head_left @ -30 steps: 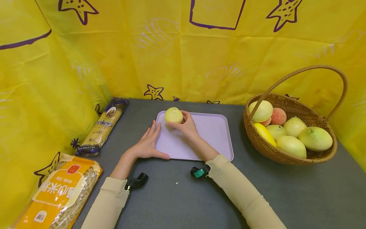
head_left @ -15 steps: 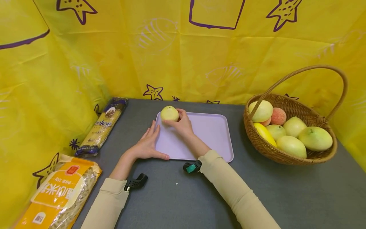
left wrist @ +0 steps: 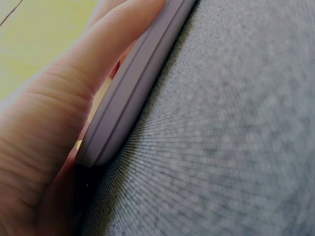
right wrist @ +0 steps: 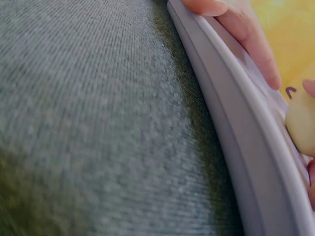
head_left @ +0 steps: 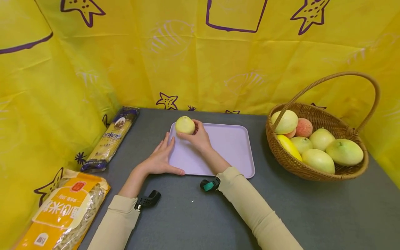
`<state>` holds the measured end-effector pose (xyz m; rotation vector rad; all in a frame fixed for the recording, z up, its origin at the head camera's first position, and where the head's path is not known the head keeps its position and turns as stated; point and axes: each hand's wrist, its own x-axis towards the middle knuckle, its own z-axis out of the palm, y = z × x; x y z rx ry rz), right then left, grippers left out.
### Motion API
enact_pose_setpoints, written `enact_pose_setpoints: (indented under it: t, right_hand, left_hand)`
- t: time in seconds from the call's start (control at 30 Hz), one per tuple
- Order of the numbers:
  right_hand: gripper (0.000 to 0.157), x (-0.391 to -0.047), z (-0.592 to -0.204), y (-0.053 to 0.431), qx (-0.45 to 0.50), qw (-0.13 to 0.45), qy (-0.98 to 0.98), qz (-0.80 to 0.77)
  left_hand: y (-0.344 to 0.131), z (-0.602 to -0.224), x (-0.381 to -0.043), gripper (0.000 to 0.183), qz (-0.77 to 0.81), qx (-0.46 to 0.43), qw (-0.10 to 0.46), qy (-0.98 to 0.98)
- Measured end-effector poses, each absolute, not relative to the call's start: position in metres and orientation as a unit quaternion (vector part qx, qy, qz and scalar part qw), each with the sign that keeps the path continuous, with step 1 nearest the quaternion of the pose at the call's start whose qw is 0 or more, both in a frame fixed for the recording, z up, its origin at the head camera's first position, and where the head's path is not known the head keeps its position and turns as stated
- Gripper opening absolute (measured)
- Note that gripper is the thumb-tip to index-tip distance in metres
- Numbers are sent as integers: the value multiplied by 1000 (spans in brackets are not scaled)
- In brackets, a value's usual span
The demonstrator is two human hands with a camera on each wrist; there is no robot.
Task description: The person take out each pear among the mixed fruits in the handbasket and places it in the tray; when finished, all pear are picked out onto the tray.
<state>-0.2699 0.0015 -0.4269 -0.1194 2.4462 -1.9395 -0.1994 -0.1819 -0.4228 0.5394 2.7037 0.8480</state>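
Observation:
In the head view, a pale lilac tray (head_left: 223, 147) lies on the dark grey table. My left hand (head_left: 159, 161) spans its near left corner, fingers straight along the left side and thumb at the front rim. The left wrist view has that thumb (left wrist: 113, 29) touching the rim. Over the tray's far left corner, my right hand (head_left: 198, 139) holds a round, pale yellow-green fruit (head_left: 185, 125) between thumb and fingers. Its exact kind is unclear. Only part of the fruit (right wrist: 301, 123) appears at the right wrist view's edge, close to the tray surface.
A wicker basket (head_left: 293, 166) with a tall handle stands at the right, holding several pale green fruits, reddish peach-like fruits and a yellow one. Two food packets, a blue-and-yellow one (head_left: 110, 140) and an orange one (head_left: 67, 211), lie along the left. Yellow cloth (head_left: 200, 69) hangs behind.
My right hand has carried the fruit a little left, toward the tray's far left corner, and has hardly moved in the last half second. The left hand stays on the tray.

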Motion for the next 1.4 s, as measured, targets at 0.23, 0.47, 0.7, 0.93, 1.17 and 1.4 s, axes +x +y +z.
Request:
enact_pose_setpoints:
  t: [0.23,0.47,0.7,0.93,1.17,1.4]
  right_hand:
    - [80,-268,-425,4,-55,17,788,-614]
    - [77,-269,-429,6,-55,2,787,-614]
    - [77,-269,-433,6,-70,-15,792,-606]
    - [79,-266,-430,5,-77,-13,791,-607]
    - [78,-257,-424,10,-24,3,763,-646]
    - [63,-242,-416,31,18,31,699,-714]
  left_hand:
    - [-182,-421,-199,135,294,188,125,929]
    - [-181,-422,-199,134,295,186,128,929]
    - [-181,-422,-198,133,298,189,125,927]
    - [-182,-421,-198,131,299,188,127,927]
    - [-182,-420,-197,131,297,184,125,929]
    - [-182,-421,-197,129,299,182,128,928]
